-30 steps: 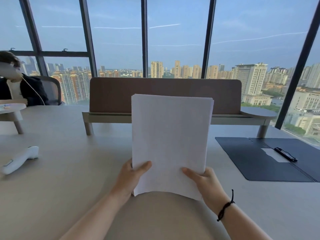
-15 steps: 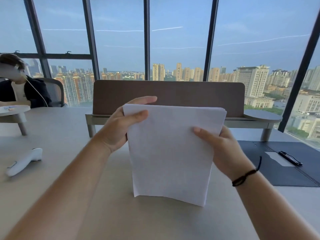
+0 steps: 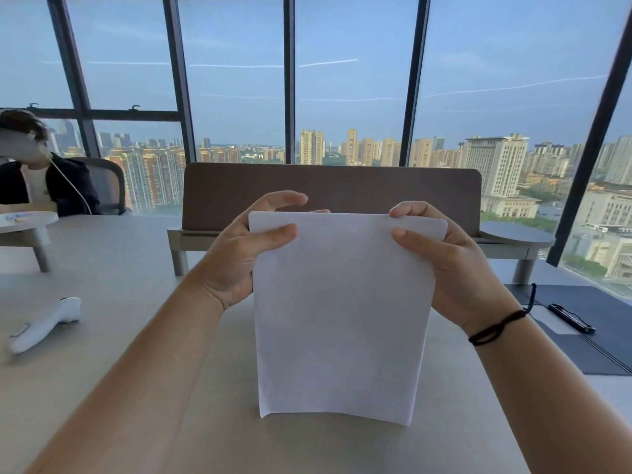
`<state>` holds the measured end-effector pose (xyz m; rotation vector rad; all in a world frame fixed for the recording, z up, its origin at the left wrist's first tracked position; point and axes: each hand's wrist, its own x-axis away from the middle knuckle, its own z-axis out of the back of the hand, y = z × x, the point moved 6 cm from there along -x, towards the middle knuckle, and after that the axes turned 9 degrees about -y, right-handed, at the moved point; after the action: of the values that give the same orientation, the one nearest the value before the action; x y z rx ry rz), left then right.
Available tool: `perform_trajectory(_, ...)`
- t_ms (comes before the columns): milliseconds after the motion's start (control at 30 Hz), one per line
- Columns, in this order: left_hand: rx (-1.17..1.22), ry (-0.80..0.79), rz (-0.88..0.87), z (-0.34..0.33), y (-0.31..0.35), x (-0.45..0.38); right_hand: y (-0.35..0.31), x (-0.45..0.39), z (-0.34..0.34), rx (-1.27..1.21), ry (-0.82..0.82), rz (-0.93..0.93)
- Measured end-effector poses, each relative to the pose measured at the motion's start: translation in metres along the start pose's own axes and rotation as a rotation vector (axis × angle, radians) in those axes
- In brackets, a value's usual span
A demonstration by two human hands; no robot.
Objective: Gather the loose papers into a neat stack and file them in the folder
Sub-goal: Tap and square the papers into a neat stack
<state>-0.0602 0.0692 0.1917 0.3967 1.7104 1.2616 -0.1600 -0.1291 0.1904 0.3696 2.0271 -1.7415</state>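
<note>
A stack of white papers [image 3: 338,319] stands upright on its bottom edge in front of me on the table. My left hand [image 3: 246,254] grips its upper left corner, thumb in front and fingers behind. My right hand [image 3: 444,258] grips the upper right corner the same way. The sheets look nearly aligned, with a slight offset along the right edge. An open dark folder [image 3: 602,340] lies flat at the right, partly hidden by my right forearm, with a black pen [image 3: 571,318] resting on it.
A white handheld device [image 3: 44,323] lies at the left on the beige table [image 3: 102,354]. A brown divider panel [image 3: 331,186] on a low shelf stands behind the papers. A seated person [image 3: 37,179] is at the far left by a small round stand [image 3: 27,224].
Both hands slid from the bottom corners of the stack up to its top corners. The stack dropped lower and its bottom edge now meets the table.
</note>
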Motion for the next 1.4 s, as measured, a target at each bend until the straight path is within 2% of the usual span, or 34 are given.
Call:
perform_trajectory(167, -0.036, 0.043, -0.021, 0.002, 0.001, 0.001, -0.002, 0.003, -0.001, 0.0, -0.019, 0.0)
perform_trajectory(500, -0.054, 0.079, -0.031, 0.004, 0.001, -0.001, 0.0, 0.004, 0.003, 0.002, 0.105, 0.027)
perform_trajectory(667, -0.107, 0.124, 0.004, 0.005, 0.0, 0.0, 0.008, 0.012, 0.008, 0.013, 0.107, 0.009)
perform_trajectory(800, -0.028, 0.174, 0.147, 0.005, -0.043, 0.024, 0.048, 0.036, 0.014, 0.049, 0.196, -0.084)
perform_trajectory(933, -0.119, 0.23, 0.294, 0.008, -0.096, 0.048, 0.097, 0.056, 0.014, 0.125, 0.289, -0.201)
perform_trajectory(1067, -0.267, 0.298, 0.201, 0.019, -0.085, 0.038, 0.086, 0.044, 0.022, 0.198, 0.338, -0.138)
perform_trajectory(1167, -0.285, 0.294, 0.177, 0.029, -0.084, 0.028, 0.085, 0.035, 0.03, 0.226, 0.332, -0.116)
perform_trajectory(1300, -0.248, 0.275, 0.321, 0.031, -0.139, 0.055, 0.147, 0.065, 0.041, 0.288, 0.314, -0.332)
perform_trajectory(1400, -0.232, 0.26, 0.413, 0.032, -0.178, 0.079, 0.179, 0.081, 0.044, 0.341, 0.232, -0.439)
